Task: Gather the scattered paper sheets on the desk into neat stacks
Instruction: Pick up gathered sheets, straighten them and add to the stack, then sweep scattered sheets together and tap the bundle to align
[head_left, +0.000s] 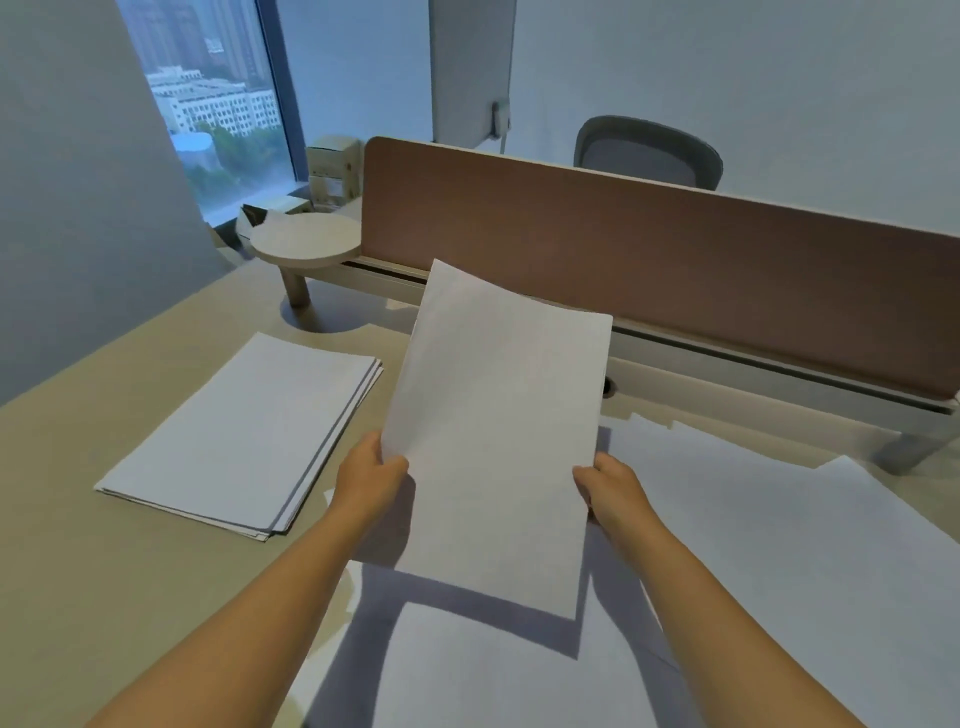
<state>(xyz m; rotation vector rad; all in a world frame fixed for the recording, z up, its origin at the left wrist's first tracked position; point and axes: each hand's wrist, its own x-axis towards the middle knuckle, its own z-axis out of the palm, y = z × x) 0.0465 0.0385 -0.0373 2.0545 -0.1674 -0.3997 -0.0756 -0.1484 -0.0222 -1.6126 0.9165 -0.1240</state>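
Nearest the near edge of the beige tabletop, a mess of loose white paper sheets is spread flat, overlapping each other, running off toward the right edge. Just above those, a single white paper sheet is held up off the tabletop, long axis running near to far and tipped a bit to the right. It's pinched at its left edge by the left hand and at its right edge by the right hand, thumbs on top, fingers curled behind.

The bit that matters: the tidy white paper stack lies to the left of the held sheet, so the left hand is the nearer one. The stack's long axis is angled differently, so a small twist would probably be needed before it's laid down. Nothing is seen in between.

Further back, a round pale wooden stand sits by the far left corner, and a brown divider panel runs along the far edge.
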